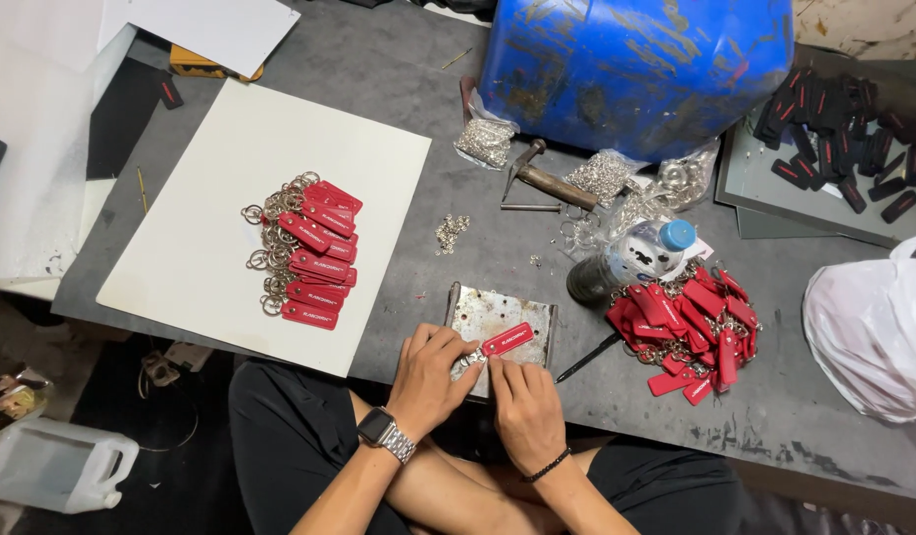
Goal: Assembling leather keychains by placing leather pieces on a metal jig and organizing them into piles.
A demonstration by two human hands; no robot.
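Meanwhile both hands [478, 381] pinch one red tag [508, 339] on the metal plate [522, 315], tag piles flanking.

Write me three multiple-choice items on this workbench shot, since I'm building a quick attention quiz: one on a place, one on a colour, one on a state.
1. Where does the neat row of finished red tags lie?
A. on the white board
B. inside the blue barrel
C. on the floor

2. What colour is the water bottle cap?
A. red
B. blue
C. green

3. How is the hammer lying?
A. gripped in the left hand
B. standing upright
C. flat on the table, untouched

Answers: 1 A, the tags lie on the board at left. 2 B, the cap shows blue. 3 C, both the left hand and the right hand pinch a red tag over the metal plate instead.
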